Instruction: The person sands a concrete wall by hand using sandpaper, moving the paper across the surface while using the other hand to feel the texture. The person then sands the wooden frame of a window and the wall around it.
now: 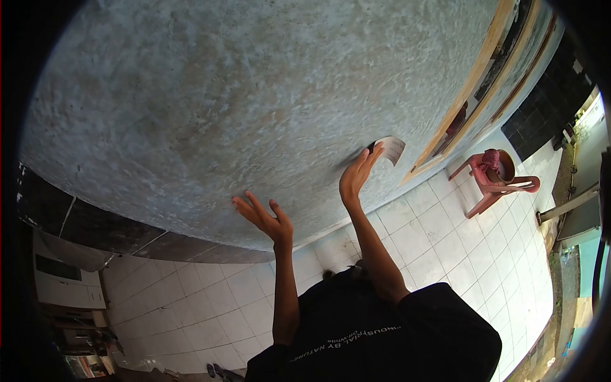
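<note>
A rough blue-grey wall [223, 95] rises in front of me. My right hand [358, 178] presses a curled piece of sandpaper [393, 150] to it, fingers over the sheet. The sheet's pale printed back faces out, and a dark edge shows beside my fingers. Lower down and to the left, my left hand [267, 221] has its fingers spread, with the fingertips at the wall surface; I see nothing in it.
A wood-framed window [445, 127] is set in the wall at right. Past it stands a red plastic chair [487, 191] carrying a bucket [506, 167] and a reddish cloth [490, 160]. Dark tiles [114, 226] line the wall's base. White floor tiles [210, 312] lie below.
</note>
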Available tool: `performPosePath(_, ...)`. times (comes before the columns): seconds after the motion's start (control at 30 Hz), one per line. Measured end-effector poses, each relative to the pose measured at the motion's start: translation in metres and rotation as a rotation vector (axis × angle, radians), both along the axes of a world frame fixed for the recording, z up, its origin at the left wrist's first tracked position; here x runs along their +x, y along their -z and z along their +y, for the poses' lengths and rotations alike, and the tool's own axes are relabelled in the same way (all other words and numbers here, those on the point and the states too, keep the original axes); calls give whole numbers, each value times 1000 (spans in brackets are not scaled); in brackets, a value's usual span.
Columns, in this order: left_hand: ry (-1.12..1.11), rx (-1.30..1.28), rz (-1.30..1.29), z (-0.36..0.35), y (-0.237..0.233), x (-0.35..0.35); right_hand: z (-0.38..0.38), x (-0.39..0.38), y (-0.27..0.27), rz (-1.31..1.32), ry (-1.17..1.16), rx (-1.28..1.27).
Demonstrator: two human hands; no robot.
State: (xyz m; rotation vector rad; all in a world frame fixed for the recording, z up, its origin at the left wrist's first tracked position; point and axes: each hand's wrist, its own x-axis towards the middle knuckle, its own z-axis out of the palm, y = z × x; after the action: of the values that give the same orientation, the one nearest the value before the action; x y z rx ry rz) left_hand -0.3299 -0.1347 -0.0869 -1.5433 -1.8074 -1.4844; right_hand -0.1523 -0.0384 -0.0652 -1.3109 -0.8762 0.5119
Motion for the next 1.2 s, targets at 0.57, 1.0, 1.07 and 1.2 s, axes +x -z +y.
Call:
performPosePath(0.57, -11, -7, -89, 6, 8, 20, -2, -12, 12, -59, 9, 14)
performPosePath(1.0, -66, 30, -247, 26, 16, 72, 45, 87, 13, -42, 66, 8)
performPosePath(1.07, -107, 17, -266, 31, 17, 86, 16, 58, 21, -83, -89, 2)
performPosePath(1.2, -116, 30, -296, 43, 17, 106, 2, 61, 36, -231, -265, 12)
